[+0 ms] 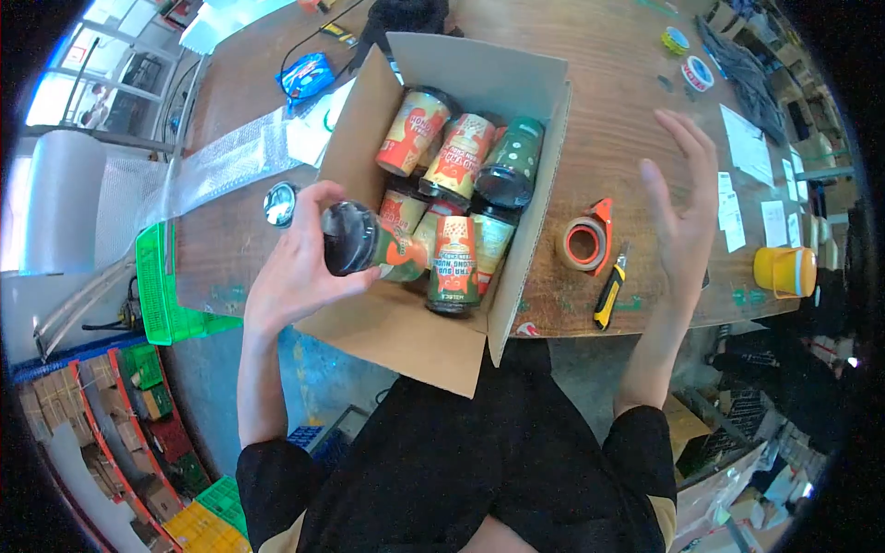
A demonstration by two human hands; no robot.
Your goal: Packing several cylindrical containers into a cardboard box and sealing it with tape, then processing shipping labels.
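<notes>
An open cardboard box point(477, 59) stands at the table's front edge with its flaps up or spread. Inside lie several printed drink cups with dark lids, among them a red and cream cup point(459, 155), a green cup point(515, 155) and a red and green cup point(454, 259). My left hand point(297, 259) grips another green and orange cup point(394, 252) by its dark lid end, tilted over the box's left side. To the right of the box, my right hand point(681, 200) is raised above the table, fingers apart, holding nothing.
A tape dispenser point(600, 238) and a yellow utility knife point(612, 294) lie right of the box. Bubble wrap point(228, 162) stretches across the left side. Paper slips point(729, 211) and a yellow container point(785, 271) are at far right. A green crate point(155, 290) stands by the left edge.
</notes>
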